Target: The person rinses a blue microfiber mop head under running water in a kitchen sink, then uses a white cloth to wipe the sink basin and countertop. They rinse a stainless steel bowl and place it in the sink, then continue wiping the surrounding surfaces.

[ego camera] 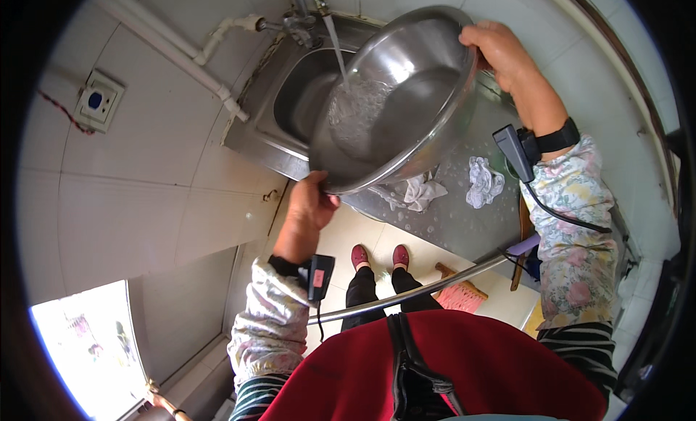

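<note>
Both hands grip a large stainless steel basin (pixel 435 89) by its rim, tilted toward the sink. My left hand (pixel 310 206) has hold of the near left edge. At the far right edge is my right hand (pixel 500 51), its thumb over the rim. Water (pixel 336 49) runs from the tap (pixel 321 5) into the basin and churns on its left side. Part of the metal sink (pixel 302 95) shows behind the basin, which hides the rest. A white cloth (pixel 423 193) and a crumpled whitish cloth (pixel 484 182) lie on the wet metal counter (pixel 462 225).
White pipes (pixel 185 51) run along the tiled wall, near a wall socket (pixel 99 101) with a twisted wire. A curved metal bar (pixel 418 288) crosses before my body. Below are my red shoes (pixel 401 255) and a stool with a pink woven seat (pixel 462 297).
</note>
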A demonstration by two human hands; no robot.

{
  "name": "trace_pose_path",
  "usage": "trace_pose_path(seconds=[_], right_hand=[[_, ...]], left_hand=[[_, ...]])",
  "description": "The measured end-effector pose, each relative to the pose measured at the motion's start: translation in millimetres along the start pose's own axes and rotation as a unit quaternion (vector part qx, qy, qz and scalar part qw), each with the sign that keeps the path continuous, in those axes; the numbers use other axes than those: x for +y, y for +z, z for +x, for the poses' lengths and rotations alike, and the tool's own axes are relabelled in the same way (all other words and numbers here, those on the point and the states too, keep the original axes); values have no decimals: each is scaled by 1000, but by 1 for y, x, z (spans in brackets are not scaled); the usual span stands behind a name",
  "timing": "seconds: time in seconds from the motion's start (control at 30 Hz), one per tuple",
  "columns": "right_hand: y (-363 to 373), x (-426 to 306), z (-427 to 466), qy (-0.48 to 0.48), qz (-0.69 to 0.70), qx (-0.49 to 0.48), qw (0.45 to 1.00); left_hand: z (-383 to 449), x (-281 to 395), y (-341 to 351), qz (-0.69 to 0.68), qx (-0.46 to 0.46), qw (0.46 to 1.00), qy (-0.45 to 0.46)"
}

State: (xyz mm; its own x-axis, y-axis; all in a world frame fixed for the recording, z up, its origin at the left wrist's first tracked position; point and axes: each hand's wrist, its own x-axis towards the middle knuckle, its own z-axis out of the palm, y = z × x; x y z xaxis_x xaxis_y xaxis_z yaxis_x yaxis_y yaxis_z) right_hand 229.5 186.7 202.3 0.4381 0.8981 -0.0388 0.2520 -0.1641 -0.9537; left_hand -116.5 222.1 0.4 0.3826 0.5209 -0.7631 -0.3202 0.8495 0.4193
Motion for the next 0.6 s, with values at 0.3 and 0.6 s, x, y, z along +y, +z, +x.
trace_pose_path(seconds=[0.3,0.6], right_hand=[[94,-112,-21,-140,-268,6,953],[97,-137,-46,-155,-427,32,890]], left_hand=[[22,-77,35,-45,-152,967,-199],[18,-105,82,24,-190,941,-280]])
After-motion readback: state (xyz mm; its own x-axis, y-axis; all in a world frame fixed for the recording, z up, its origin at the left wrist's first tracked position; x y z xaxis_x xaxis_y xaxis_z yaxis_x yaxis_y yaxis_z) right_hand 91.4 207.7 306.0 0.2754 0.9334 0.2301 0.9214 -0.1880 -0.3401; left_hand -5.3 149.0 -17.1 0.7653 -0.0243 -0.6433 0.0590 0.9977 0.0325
